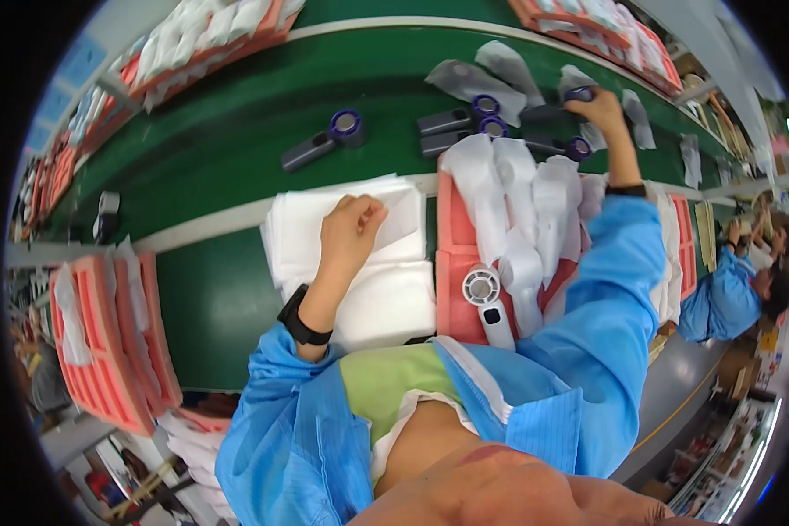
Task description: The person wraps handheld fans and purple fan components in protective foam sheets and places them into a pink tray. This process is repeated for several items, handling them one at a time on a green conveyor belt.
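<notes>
My left hand (351,230) rests with curled fingers on a stack of white foam sheets (386,289) and pinches the top sheet's edge. My right hand (598,107) reaches far over the green conveyor belt (237,140) and grips a dark hand-held fan with a purple ring (570,95). Three more dark fans lie close by (460,118), (456,140), (552,145). One dark fan (324,140) lies alone on the belt to the left. A white hand-held fan (489,302) lies in the pink foam tray (451,263) in front of me, beside several white sleeves (517,202).
Grey-white bags (478,79) lie on the belt behind the fans. Pink foam trays stand at my left (105,342) and along the belt's far side (210,44). Another person in a blue coat (728,298) works at the right.
</notes>
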Motion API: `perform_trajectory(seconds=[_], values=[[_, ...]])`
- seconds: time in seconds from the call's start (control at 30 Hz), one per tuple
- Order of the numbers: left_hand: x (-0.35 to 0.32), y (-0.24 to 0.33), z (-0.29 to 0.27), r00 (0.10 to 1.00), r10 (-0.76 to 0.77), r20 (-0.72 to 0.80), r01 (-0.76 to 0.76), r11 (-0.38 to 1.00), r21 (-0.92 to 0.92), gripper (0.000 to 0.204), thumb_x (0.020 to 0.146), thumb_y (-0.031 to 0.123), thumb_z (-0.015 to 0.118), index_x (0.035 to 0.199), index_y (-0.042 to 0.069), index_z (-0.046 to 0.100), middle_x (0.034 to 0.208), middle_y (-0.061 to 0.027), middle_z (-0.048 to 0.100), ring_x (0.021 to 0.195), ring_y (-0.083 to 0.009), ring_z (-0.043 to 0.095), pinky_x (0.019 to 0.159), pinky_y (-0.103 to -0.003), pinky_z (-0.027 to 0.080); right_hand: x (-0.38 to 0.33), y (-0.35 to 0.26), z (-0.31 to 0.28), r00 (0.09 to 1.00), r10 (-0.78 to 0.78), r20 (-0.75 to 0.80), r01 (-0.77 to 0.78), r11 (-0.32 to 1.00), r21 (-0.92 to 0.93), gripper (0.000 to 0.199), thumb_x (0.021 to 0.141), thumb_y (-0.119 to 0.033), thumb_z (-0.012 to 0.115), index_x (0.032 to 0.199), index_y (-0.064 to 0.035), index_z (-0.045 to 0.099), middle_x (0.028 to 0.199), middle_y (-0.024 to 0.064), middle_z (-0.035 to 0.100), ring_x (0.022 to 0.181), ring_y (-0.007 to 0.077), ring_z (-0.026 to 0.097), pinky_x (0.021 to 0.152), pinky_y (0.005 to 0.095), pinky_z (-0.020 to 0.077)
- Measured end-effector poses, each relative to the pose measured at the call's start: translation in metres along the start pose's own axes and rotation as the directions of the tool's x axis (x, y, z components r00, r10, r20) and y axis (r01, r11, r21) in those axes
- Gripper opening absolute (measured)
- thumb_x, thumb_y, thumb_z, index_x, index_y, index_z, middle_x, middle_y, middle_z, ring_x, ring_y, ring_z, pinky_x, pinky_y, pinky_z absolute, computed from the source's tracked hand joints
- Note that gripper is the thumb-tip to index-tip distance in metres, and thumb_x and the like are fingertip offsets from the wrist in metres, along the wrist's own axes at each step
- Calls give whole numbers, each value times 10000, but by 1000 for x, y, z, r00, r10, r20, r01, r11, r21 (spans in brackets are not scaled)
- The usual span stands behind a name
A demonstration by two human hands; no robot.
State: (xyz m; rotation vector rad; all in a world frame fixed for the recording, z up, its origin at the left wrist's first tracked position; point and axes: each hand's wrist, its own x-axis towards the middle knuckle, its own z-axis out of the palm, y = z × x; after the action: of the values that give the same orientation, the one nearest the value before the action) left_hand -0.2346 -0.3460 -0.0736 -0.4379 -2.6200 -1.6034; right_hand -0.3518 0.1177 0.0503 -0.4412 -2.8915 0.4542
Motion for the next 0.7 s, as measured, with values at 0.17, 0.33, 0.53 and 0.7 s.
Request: perform_trajectory(seconds=[0.17,0.33,0.53,0.7], values=[[4,17,-17,998,3,-57,-13,984,-180,94,831,134,683,860,50,652,762,-56,597,586,-155,502,554,-260,411,-96,-97,-43,993,-74,87,15,840,542,515,629,-274,768,1037,17,650,893,77,658,804,147,604,784,281,474],[-3,47,-34,997,32,-76,-56,940,-336,97,854,133,669,874,40,650,797,-23,624,603,-110,477,559,-237,393,-169,-172,-15,870,-473,141,252,671,697,513,590,-130,753,1067,-6,606,957,57,635,856,148,589,801,283,464],[-9,87,-47,993,-97,-74,28,774,-632,129,883,123,648,927,2,657,806,-9,623,659,-82,495,580,-219,390,-220,-218,18,716,-692,-93,607,552,572,598,565,-26,778,1131,-15,586,1040,107,576,940,232,584,811,321,478],[-7,95,-43,989,-145,-33,39,468,-883,155,896,103,637,976,-27,662,803,-13,611,692,-86,527,632,-220,415,-235,-226,33,670,-719,-184,683,501,532,708,565,23,785,1233,-13,551,1153,151,512,1015,303,557,825,352,488]])
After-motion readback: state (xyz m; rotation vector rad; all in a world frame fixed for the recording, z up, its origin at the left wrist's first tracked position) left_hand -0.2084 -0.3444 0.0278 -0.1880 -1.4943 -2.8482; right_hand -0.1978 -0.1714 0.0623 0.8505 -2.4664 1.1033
